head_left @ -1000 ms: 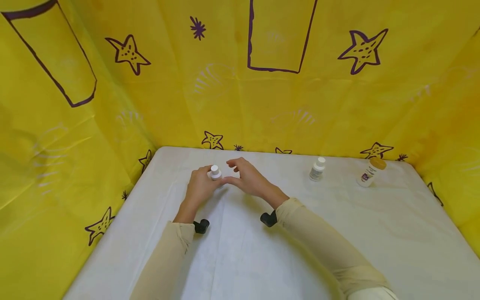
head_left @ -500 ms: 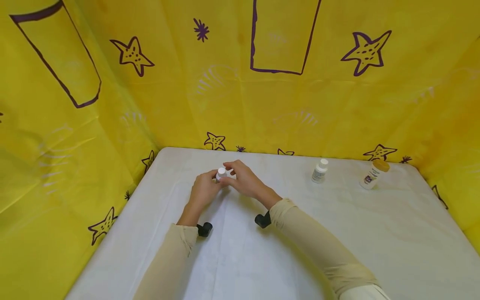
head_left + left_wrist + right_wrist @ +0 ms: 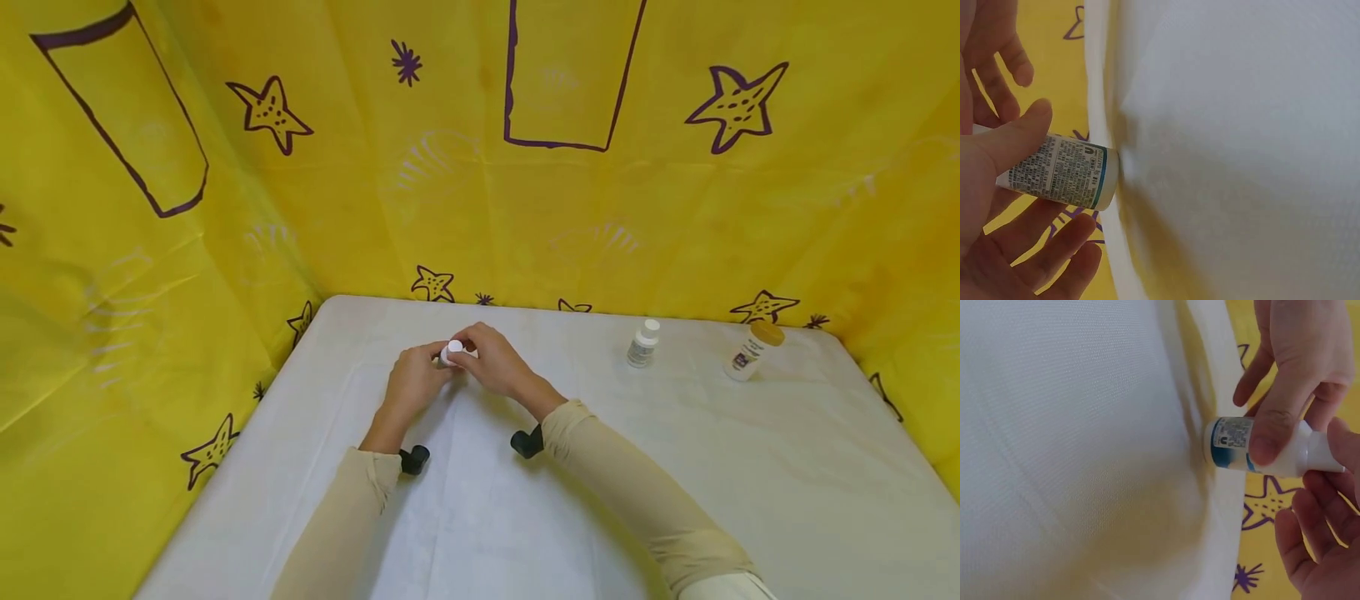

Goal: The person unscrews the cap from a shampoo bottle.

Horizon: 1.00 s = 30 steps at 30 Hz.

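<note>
The right hand (image 3: 495, 362) has just come in to the cap (image 3: 455, 345). A second ago its fingers were away from it; now its thumb and a finger look to pinch the cap from two sides. The left hand (image 3: 414, 379) grips the bottle (image 3: 1288, 454) lower down, its thumb pressed on the side and its other fingers loosely bent. The bottle has moved a little to the right, too.

So now both hands are busy with one bottle: one keeps it steady, and one has the top. The cap is on. I can't tell if it is turning.

The bottle is near the back edge of the worktop (image 3: 480, 517), toward the back left corner. It stands nearly straight up. I can't tell if its bottom touches the worktop or is just above it.

The white bottle (image 3: 642, 347) by the back edge, right of the middle, and the yellow-topped bottle (image 3: 745, 360) near the back right corner are not touched.
</note>
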Each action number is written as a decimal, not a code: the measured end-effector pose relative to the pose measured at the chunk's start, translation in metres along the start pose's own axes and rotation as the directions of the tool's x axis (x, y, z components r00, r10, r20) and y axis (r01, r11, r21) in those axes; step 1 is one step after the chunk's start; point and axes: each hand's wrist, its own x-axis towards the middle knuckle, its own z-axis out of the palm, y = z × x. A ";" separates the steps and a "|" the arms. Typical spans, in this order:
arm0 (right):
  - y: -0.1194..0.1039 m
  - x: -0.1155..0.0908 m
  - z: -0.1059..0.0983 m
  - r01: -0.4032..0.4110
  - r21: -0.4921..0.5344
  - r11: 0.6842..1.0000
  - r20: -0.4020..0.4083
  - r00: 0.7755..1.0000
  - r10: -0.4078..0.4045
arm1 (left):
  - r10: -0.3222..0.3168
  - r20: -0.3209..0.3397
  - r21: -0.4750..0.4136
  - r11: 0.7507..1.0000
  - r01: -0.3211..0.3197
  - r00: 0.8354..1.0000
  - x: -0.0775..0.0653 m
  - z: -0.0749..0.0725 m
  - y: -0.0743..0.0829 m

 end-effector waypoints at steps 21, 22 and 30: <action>0.007 -0.033 -0.043 -0.086 0.111 0.990 -0.131 0.986 0.100 | 0.149 -0.030 -0.070 0.986 -0.151 0.988 0.002 0.020 0.033; 0.006 -0.035 -0.045 -0.102 0.121 0.987 -0.138 0.983 0.118 | 0.160 -0.032 -0.075 0.984 -0.162 0.987 0.001 0.021 0.035; 0.002 -0.059 -0.060 -0.171 0.205 0.964 -0.193 0.958 0.211 | 0.237 -0.031 -0.121 0.964 -0.239 0.971 -0.004 0.027 0.053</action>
